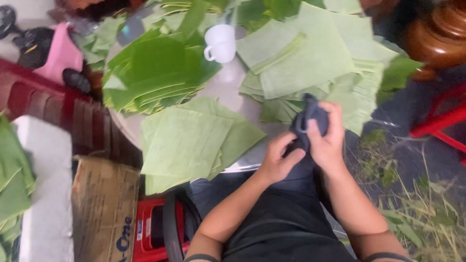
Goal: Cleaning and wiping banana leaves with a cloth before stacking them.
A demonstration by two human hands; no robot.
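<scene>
Both hands work a dark grey cloth (307,127) at the table's near edge. Left hand (280,160) pinches its lower part, fingers closed on it; right hand (326,140) wraps the upper part, thumb clamped over. Cloth looks bunched, pic blurred. Cut green leaf sheets (187,140) lie stacked nr the near edge, w/ a white cup (221,43) twd the far edge.

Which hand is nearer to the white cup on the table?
The left hand, though only slightly. It holds the dark cloth below and right of the white cup. The right hand grips the same cloth further right, so it lies farther from the cup.
</scene>
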